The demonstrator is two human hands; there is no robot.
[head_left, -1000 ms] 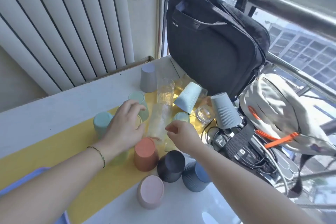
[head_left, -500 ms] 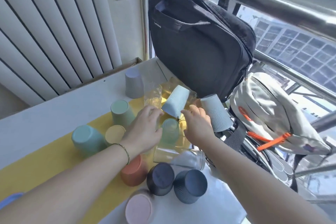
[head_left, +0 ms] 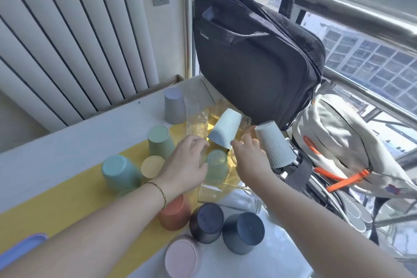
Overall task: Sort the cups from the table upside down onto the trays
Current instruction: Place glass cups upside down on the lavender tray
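Several cups stand upside down on the yellow tray (head_left: 67,201): grey (head_left: 174,106), green (head_left: 159,141), teal (head_left: 119,171), yellow (head_left: 152,166), small mint (head_left: 217,161), orange (head_left: 177,213). Navy (head_left: 206,222), blue-grey (head_left: 243,232) and pink (head_left: 180,257) cups stand on the white table. A pale blue ribbed cup (head_left: 224,128) leans tilted; a white ribbed cup (head_left: 274,148) leans beside it. My left hand (head_left: 187,162) hovers with fingers apart by a clear glass (head_left: 196,122). My right hand (head_left: 248,156) curls over a small clear glass; its thumb is hidden.
A black laptop bag (head_left: 255,63) stands at the table's back right, a white backpack (head_left: 338,142) and cables (head_left: 327,198) to its right. A clear glass (head_left: 241,198) lies on its side. A purple tray (head_left: 20,248) shows at bottom left. A radiator lines the wall.
Both hands have moved away from me toward the back of the tray. The right hand went from the tall clear glass to between the two ribbed cups. That glass now lies down.
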